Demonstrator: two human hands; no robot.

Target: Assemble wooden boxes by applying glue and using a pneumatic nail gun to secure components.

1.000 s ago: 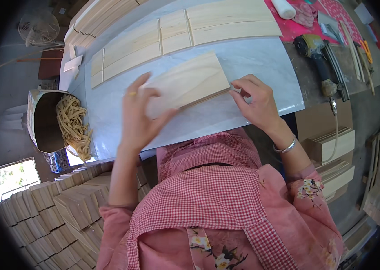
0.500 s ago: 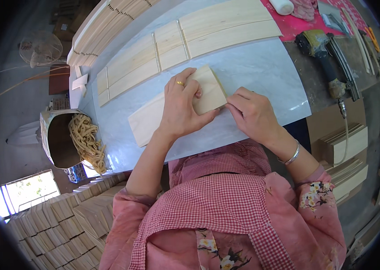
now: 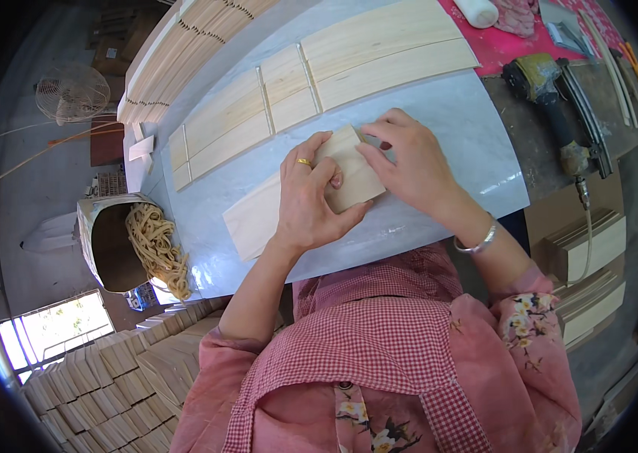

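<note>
A pale wooden board [image 3: 356,177] lies slantwise near the front of the blue-grey tabletop. Across it my left hand [image 3: 305,200] is clamped, thumb along the near edge and fingers over the top, with a gold ring on one finger. My right hand [image 3: 415,162] is at the board's far right corner, its thumb and curled fingertips closed against the edge. Whether a second layer lies under the board, I cannot tell. Beyond my hands, long flat boards [image 3: 379,57] lie side by side, crossed by thin pale strips [image 3: 308,75].
Tall stacked slats [image 3: 190,53] stand at the far left. An open container [image 3: 89,234] with tan bands [image 3: 154,234] hangs at the left edge. At right, a nail gun [image 3: 549,98] with an air hose rests on a dark surface. Wood piles [image 3: 107,389] fill the lower left.
My right hand has moved from the board's near right corner to its far right corner. My left hand keeps its grip. The whole view has shifted slightly.
</note>
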